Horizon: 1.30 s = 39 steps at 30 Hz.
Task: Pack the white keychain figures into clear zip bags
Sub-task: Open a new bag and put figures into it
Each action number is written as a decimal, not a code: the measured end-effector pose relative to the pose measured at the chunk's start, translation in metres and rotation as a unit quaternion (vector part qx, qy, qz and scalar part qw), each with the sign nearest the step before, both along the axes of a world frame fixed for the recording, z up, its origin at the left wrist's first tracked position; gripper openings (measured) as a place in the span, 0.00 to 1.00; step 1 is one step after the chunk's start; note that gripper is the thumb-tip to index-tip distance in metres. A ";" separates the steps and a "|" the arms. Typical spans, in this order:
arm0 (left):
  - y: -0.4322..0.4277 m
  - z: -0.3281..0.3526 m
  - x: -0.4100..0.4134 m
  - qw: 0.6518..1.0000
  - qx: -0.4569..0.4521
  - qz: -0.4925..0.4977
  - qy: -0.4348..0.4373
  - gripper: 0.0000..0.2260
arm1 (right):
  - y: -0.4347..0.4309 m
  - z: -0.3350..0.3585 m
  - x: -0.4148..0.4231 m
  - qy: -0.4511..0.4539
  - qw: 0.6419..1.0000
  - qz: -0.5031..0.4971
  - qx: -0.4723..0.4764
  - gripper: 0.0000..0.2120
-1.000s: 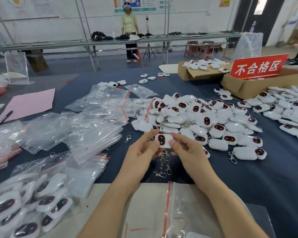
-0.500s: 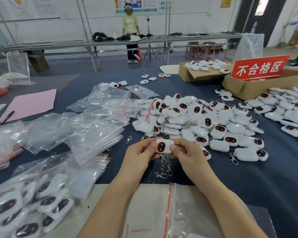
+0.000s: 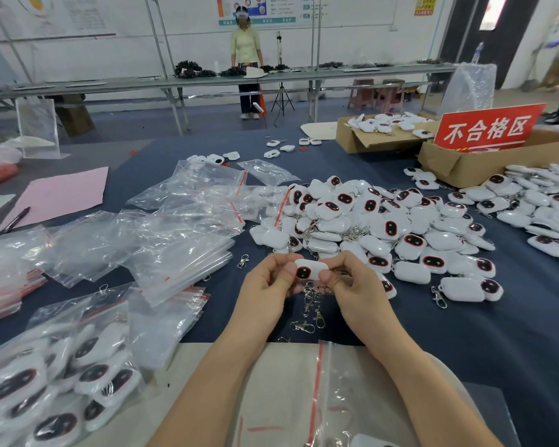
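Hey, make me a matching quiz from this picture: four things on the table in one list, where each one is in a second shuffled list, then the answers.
Things:
1. pink paper
2. red sign
3. one white figure, dark face showing
4. filled zip bags

Places:
A. near left corner of the view
B. pinched between the left hand and the right hand
C. far left, a pen at its edge
D. rising from a cardboard box on the right

Pairs: 1-C, 2-D, 3-B, 4-A
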<state>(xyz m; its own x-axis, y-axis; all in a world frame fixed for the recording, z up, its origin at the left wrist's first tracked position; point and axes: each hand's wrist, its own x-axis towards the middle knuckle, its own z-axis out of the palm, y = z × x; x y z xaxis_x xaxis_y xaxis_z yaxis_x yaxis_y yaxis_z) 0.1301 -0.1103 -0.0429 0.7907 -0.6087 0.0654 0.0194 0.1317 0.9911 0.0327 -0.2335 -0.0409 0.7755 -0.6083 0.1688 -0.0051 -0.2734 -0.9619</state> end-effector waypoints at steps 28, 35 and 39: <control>-0.003 -0.001 -0.009 0.983 0.113 -0.004 -0.143 0.11 | 0.000 0.006 -0.004 -0.014 0.993 0.005 0.115 0.17; -0.002 0.003 -0.010 0.994 0.057 -0.001 -0.088 0.13 | 0.000 0.008 -0.004 -0.039 0.987 0.008 0.158 0.15; -0.003 0.005 -0.015 0.992 0.055 -0.022 -0.108 0.07 | 0.000 0.007 -0.003 -0.048 0.986 0.018 0.157 0.12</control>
<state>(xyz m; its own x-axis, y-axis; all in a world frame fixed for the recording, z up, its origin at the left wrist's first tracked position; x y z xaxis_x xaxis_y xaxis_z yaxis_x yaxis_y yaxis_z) 0.1154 -0.1129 -0.0375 0.7385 -0.6545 0.1620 -0.1928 0.0253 0.9809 0.0292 -0.2337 -0.0336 0.7871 -0.6148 0.0501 0.0946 0.0400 -0.9947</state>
